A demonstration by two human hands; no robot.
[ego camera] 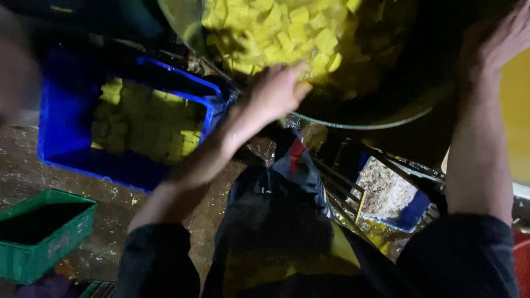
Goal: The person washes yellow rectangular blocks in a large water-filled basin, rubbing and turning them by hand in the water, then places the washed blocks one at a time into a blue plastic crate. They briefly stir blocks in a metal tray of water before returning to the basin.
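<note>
Left hand [276, 91] reaches, fingers loosely curled, into yellow cubes [276, 30] heaped in a large metal bowl [364, 118]. Right hand [499, 38] lies open against the bowl's far side. Below sit a blue crate [61, 132] of cubes and a green crate [38, 256].

Left hand [276, 91]: bare, arm stretched forward and up from a dark rolled sleeve, fingers curled loosely together, fingertips [301, 83] pointing away. Right hand [499, 38]: bare, forearm raised near upright at the frame's right edge, fingers spread, partly blurred and cut off.
</note>
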